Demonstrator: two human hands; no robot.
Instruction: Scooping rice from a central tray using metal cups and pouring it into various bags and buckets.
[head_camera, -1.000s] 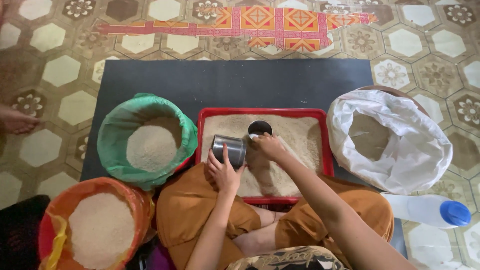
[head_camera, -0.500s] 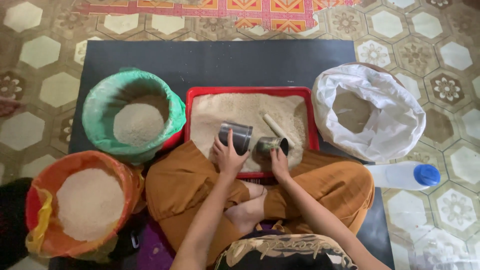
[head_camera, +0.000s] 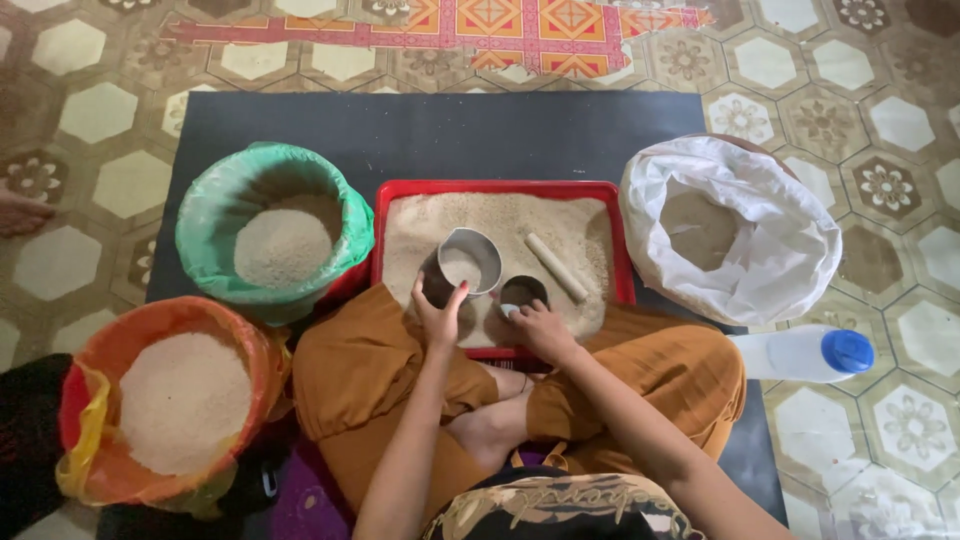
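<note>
Two hands work over a red tray (head_camera: 500, 188) of pale grain in the head view. The left hand (head_camera: 440, 318) grasps a metal cup (head_camera: 462, 268), tilted with its mouth toward the camera, at the tray's near edge. Just beside it, the right hand (head_camera: 540, 328) closes its fingers round a smaller dark cup (head_camera: 523, 292) standing in the grain. A short pale stick (head_camera: 556, 266) lies on the grain beyond the right hand. A green-lined bucket (head_camera: 272, 228) sits left of the tray, a white sack (head_camera: 735, 228) right, an orange-lined bucket (head_camera: 165, 398) nearer left, and a blue-capped bottle (head_camera: 800, 352) near the right knee.
</note>
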